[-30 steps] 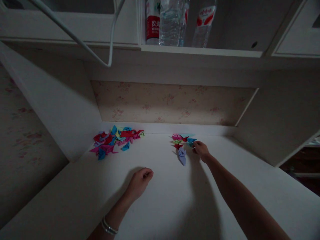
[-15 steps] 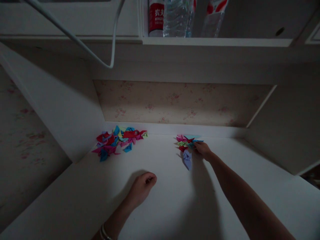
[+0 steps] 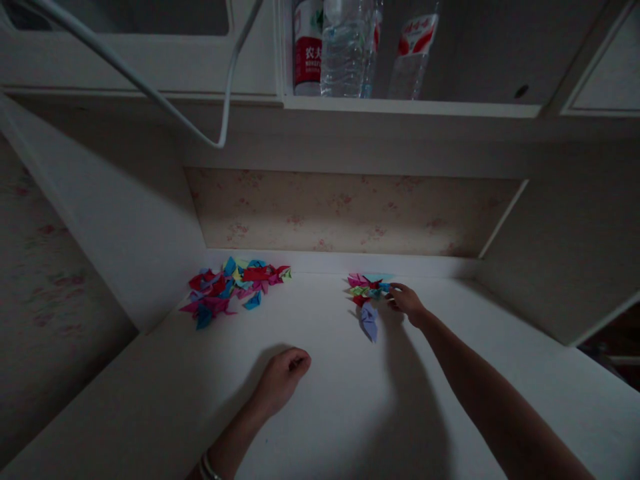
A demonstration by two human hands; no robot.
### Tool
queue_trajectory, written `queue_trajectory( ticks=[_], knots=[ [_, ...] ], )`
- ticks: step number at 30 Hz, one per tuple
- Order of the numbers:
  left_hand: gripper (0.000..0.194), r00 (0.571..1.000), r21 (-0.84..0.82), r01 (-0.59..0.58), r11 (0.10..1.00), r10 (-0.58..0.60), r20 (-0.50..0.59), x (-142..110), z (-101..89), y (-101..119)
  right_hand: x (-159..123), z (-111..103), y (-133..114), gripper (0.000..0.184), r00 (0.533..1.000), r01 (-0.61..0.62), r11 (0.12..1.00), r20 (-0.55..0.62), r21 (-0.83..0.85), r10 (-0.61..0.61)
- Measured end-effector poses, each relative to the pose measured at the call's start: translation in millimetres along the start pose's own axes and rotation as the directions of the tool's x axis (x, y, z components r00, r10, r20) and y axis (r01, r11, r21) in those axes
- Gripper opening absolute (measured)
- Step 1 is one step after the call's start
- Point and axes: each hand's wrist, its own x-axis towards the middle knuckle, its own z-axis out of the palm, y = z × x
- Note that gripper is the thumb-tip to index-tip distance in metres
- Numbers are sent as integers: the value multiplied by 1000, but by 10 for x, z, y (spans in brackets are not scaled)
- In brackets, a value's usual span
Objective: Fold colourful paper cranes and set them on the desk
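Note:
My right hand (image 3: 406,304) is at the right edge of a small group of folded paper cranes, its fingers slightly apart with nothing seen between them. Right beside its fingertips lies a blue paper crane (image 3: 384,287). A lavender paper crane (image 3: 369,321) lies at the near end of this group, below red, green and pink ones. My left hand (image 3: 284,379) rests curled on the white tabletop (image 3: 320,420), thumb against the fingers, and holds nothing visible. At the back left is a larger heap of paper cranes (image 3: 215,285) in red, pink, blue and yellow.
Overhead, a shelf (image 3: 410,108) holds several plastic bottles (image 3: 345,57). A white cable (image 3: 150,93) hangs down at the upper left. White side panels (image 3: 115,227) and a floral back wall (image 3: 320,210) enclose the tabletop.
My right hand has let go of the blue crane, and its fingers have parted and drawn slightly away. My left hand stays curled in place. The view has tilted up a little.

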Motion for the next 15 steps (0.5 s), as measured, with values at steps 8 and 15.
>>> queue_trajectory(
  ticks=[8, 15],
  knots=[
    [25, 999, -12, -48, 999, 48, -3, 22, 23, -79, -981, 32, 11, 37, 985, 172, 983, -31, 62, -170],
    [24, 995, -21, -96, 995, 95, -27, 5, 32, -105, -1924, 748, -109, 37, 947, 102, 964, 271, 246, -169]
  ],
)
